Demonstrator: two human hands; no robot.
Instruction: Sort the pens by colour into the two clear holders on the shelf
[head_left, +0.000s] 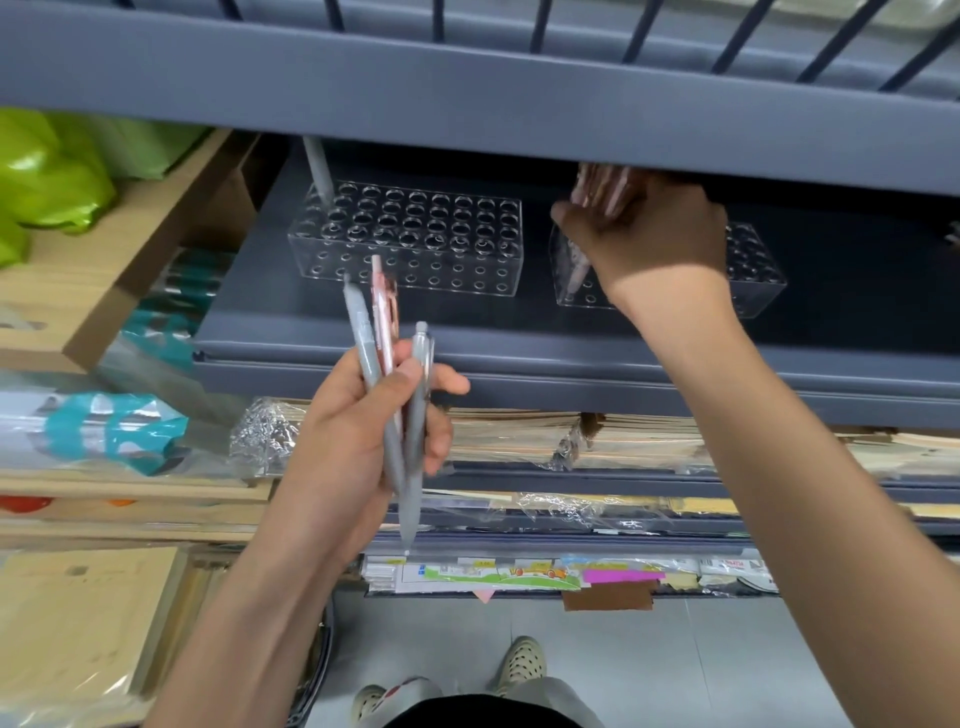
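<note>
Headroom is tight. The upper shelf edge (467, 104) overhangs both holders and cuts off my view of what lies behind them. Below it, the grey shelf (519, 332) carries two clear holders. Both are set back from the front lip and well apart, with bare shelf between them.

Left holder (405, 234): one standing grey pen (318, 169) in the back-left corner hole, its top hidden behind the upper edge.

Right holder (753, 265): mostly covered by the right hand (649, 244). The fingers are curled round a pink bunch (602, 189) of pens, just under the overhang. I cannot count the bunch. One pink tip (576, 267) shows through the clear wall at the holder's left end. I cannot tell whether the hand holds that pen.

Left hand (363, 431): out in front of the shelf lip, below the left holder, in open air. It grips three pens in a fan: two held grey pens (362, 343) and one held pink pen (383, 322) between them.
</note>
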